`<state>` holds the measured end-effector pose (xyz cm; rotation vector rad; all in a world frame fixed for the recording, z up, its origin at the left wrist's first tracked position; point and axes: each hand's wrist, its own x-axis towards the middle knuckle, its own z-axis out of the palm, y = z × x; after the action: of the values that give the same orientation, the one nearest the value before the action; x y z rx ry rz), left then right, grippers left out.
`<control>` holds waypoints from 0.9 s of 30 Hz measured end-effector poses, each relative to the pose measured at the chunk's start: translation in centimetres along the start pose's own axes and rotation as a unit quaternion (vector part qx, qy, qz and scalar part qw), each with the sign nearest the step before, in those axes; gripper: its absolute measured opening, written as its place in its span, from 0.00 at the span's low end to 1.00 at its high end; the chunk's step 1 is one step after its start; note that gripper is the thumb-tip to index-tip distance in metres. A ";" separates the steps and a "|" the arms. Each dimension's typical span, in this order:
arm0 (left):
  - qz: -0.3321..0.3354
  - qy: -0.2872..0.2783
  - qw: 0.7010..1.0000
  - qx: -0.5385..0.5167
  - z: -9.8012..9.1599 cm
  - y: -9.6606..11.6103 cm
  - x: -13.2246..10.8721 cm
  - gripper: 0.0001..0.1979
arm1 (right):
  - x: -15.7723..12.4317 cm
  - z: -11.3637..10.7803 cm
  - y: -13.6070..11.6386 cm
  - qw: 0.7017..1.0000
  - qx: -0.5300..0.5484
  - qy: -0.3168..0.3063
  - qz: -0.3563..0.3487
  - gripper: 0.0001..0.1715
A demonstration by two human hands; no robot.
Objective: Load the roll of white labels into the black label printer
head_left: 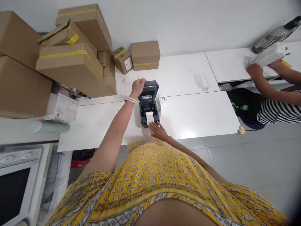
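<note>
In the head view a dark grey label printer (143, 117) stands on the white table in front of me with its lid (153, 91) raised. My left hand (137, 89), with a pale band at the wrist, has its fingers closed over the lid's upper left edge. Inside the printer sits a small white label roll (149, 113), and a strip of labels runs from it over the front edge. My right hand (159, 131) lies with fingers stretched out on that strip, at the printer's front right corner. Its fingertips partly cover the strip.
Cardboard boxes (68, 67) with yellow tape are stacked at the left, and smaller boxes (145, 55) stand by the wall. A pale green bottle (50, 127) lies at the table's left. On the right, another person's hands (255, 71) hold a clear plastic package near a large bottle (270, 37).
</note>
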<state>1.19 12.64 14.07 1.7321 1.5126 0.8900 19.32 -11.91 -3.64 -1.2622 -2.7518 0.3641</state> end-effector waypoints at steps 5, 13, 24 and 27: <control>0.045 -0.033 0.998 0.027 1.8 -1.6 -10.0 0.22 | -2.0 0.3 0.6 1.000 0.013 -0.006 -0.012 0.34; 0.055 -0.102 0.985 0.124 6.7 -7.6 -20.3 0.23 | -2.8 -0.3 0.2 0.998 0.013 -0.055 -0.020 0.30; 0.052 -0.142 0.976 0.154 7.1 -8.5 -21.7 0.29 | -4.4 -7.0 0.0 0.979 0.061 0.095 0.168 0.25; 0.055 -0.145 0.976 0.153 7.5 -9.1 -22.0 0.30 | -0.1 -6.8 0.8 0.958 0.051 0.163 0.230 0.29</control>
<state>0.40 -8.58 0.89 2.0796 1.4226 0.4449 21.16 -10.27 2.77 -1.7491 -2.1267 0.2923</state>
